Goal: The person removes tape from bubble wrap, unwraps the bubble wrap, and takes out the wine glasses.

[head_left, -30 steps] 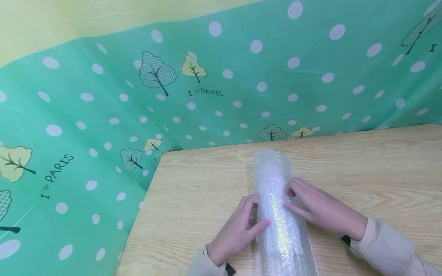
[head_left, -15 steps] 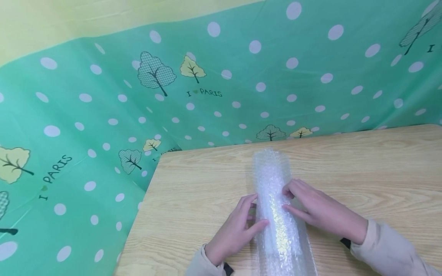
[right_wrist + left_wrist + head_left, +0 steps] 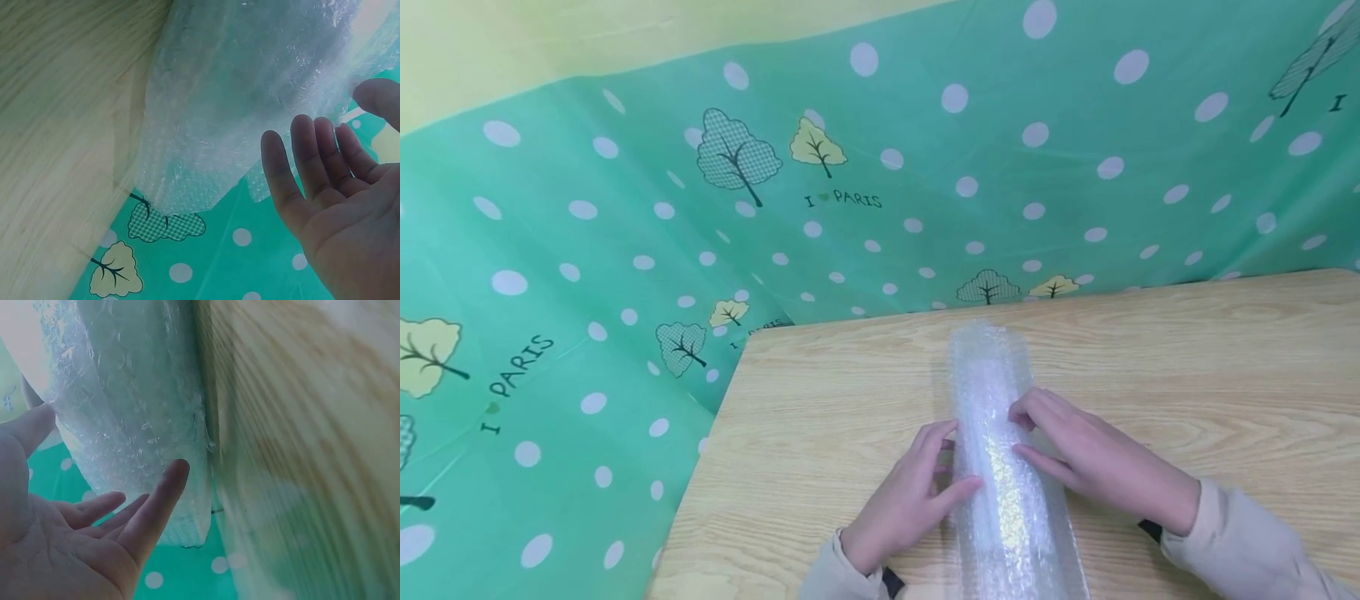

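A long roll of clear bubble wrap lies lengthwise on the wooden table, running from the near edge of the head view toward the back. Something whiter shows through its middle layers, though its kind is hidden. My left hand touches the roll's left side, thumb on top and fingers fairly straight along the flank. On the opposite side, my right hand rests its fingertips and thumb against the upper right of the roll. In the right wrist view, the fingers are extended beside the bubble wrap, thumb apart.
The wooden table extends left and right of the roll, its left edge slanting down the head view. Behind it hangs a green dotted cloth with tree prints. A loose layer of wrap trails along the roll's right side.
The fingertips of my right hand have crept slightly left over the roll. My left hand and the bubble wrap stay nearly in place.
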Motion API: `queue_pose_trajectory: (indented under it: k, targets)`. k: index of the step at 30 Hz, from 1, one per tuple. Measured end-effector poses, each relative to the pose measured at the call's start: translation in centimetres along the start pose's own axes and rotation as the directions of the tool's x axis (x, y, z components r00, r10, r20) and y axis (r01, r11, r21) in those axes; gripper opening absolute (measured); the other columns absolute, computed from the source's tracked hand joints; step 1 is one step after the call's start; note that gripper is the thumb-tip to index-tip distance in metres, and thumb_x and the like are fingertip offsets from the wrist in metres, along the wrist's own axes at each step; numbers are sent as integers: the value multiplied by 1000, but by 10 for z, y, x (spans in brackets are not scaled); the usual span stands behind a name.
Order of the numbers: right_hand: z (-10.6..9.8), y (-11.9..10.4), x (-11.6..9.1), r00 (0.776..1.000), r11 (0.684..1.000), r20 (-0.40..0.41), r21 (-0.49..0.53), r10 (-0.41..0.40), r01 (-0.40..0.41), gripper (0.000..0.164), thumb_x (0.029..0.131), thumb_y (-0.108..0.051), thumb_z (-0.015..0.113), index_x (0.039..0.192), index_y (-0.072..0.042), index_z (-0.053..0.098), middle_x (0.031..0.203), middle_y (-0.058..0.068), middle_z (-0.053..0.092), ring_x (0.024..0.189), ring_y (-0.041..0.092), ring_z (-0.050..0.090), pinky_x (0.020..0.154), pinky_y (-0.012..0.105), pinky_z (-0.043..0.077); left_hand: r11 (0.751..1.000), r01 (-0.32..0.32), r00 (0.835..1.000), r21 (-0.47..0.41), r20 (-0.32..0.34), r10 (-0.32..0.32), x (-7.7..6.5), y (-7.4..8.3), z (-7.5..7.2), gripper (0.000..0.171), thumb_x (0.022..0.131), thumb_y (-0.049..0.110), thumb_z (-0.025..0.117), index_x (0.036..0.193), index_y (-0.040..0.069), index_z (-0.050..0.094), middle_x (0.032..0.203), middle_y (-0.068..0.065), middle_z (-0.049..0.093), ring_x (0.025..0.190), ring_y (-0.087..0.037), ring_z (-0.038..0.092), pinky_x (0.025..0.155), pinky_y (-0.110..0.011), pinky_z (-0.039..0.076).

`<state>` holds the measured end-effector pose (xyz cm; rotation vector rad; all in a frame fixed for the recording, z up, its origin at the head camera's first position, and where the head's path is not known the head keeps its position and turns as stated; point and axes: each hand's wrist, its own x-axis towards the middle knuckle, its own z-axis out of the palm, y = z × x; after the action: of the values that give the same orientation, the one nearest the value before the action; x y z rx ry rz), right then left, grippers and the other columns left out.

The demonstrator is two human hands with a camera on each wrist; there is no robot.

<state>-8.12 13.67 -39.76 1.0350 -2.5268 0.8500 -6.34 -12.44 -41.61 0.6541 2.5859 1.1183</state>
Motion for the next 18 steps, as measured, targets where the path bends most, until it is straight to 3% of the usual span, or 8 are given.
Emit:
queue_pose_trajectory:
  k: [10,18]
  targets:
    - [2,-2,1,1000,1000,1,-11,-11,11,33,86,-12,75,114,-13,57,106,-10,57,97,3,57,83,25,57,993,-38,998,113,-50,44,-1,2,-5,75,96,63,49,154,22,28,154,8,36,126,-15,53,103,-36,51]
    - [2,-1,-1,999,999,23,4,37,-37,33,88,-12,73,115,-13,54,103,-12,54,95,1,55,80,24,56,967,-150,975,205,-129,179,1,6,-6,68,96,54,57,151,19,37,153,4,39,137,-15,45,113,-40,42]
